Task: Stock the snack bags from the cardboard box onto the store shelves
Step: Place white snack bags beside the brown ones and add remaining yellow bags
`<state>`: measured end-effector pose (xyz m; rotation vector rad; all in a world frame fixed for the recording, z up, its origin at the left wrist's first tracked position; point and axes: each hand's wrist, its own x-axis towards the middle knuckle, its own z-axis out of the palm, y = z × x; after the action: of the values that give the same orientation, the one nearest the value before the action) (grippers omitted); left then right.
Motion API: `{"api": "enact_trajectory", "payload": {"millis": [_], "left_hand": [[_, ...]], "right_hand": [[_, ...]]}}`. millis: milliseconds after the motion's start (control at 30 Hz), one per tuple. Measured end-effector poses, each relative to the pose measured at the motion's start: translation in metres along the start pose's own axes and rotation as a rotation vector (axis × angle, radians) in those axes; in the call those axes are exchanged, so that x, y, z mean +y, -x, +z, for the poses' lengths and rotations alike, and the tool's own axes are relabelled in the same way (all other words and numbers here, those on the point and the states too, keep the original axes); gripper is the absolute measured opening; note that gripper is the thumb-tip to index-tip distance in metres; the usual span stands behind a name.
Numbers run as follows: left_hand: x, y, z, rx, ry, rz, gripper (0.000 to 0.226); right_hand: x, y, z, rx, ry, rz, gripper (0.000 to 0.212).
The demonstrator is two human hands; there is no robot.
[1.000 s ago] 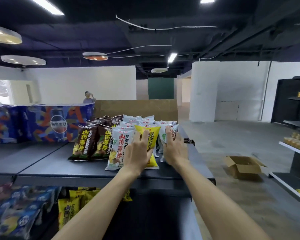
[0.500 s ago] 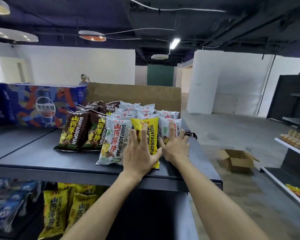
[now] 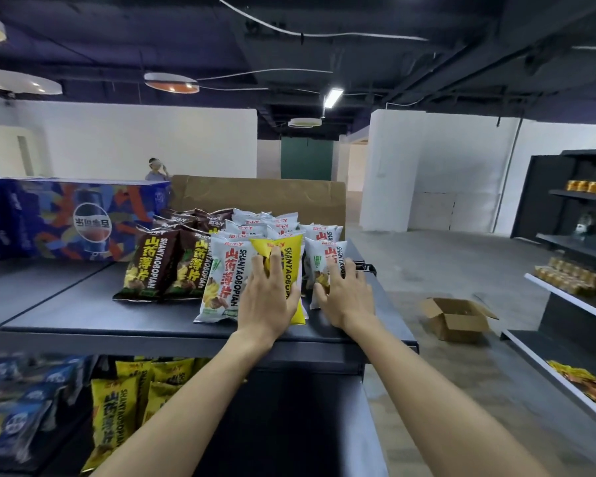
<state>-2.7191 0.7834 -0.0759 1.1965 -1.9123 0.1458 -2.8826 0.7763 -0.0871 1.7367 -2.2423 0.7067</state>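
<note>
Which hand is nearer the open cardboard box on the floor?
Right. The right hand rests on white bags at the shelf's right end, toward the cardboard box; the left hand is further away.

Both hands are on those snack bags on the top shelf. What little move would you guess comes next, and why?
Probably nudging the yellow bag back into line. The left hand presses on it, its bottom corner pokes out past the neighbouring white bags, and the right hand steadies the white bag beside it.
</note>
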Motion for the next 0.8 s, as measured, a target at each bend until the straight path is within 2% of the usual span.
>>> {"api": "enact_trajectory", "payload": {"millis": [267,367,500,800], "left_hand": [[-0.011,0.011,-0.034,0.022,0.021,0.042,0.064],[-0.023,0.01,-0.054,0.039,0.014,0.076,0.064],[-0.054,0.007,-0.084,0.055,0.016,0.11,0.065],[-0.145,0.006,-0.13,0.068,0.027,0.093,0.064]], "right_hand": [[-0.021,0.019,-0.025,0.071,0.013,0.003,0.042],[-0.045,0.02,-0.036,0.145,0.042,0.02,0.036],[-0.093,0.019,-0.047,0.262,0.17,-0.097,0.042],[-0.194,0.036,-0.035,0.228,0.162,-0.112,0.047]]}}
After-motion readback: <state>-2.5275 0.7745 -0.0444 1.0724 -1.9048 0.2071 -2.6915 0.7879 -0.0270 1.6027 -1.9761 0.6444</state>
